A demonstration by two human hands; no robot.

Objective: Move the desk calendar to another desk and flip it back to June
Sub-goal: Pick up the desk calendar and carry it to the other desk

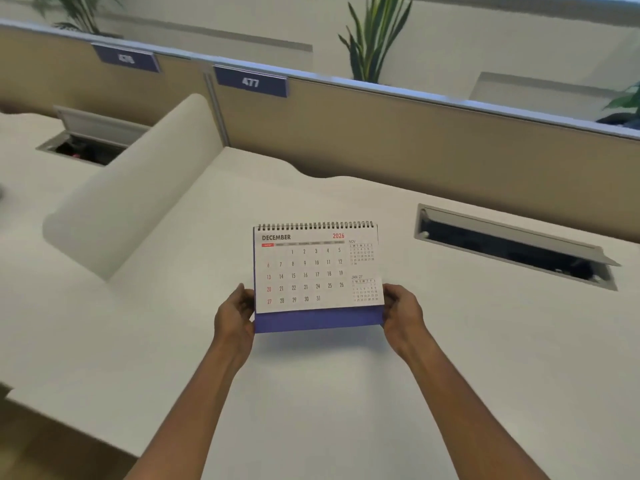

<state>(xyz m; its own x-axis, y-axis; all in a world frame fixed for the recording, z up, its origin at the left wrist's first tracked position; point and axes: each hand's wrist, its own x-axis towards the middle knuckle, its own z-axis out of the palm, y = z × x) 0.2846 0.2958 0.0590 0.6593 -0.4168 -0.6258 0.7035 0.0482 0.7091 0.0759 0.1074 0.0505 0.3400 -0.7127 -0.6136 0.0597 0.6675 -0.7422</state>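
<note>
A spiral-bound desk calendar (317,271) with a blue base stands upright over the white desk (311,393), its front page reading DECEMBER 2026. My left hand (235,315) grips its lower left edge. My right hand (401,315) grips its lower right edge. A shadow lies on the desk under the blue base; whether the base touches the surface I cannot tell.
A white divider panel (138,192) separates this desk from the one on the left. An open cable hatch (512,245) is set into the desk at the right, another hatch (90,140) at the far left. A beige partition (415,140) with label 477 (250,81) runs behind, plants beyond.
</note>
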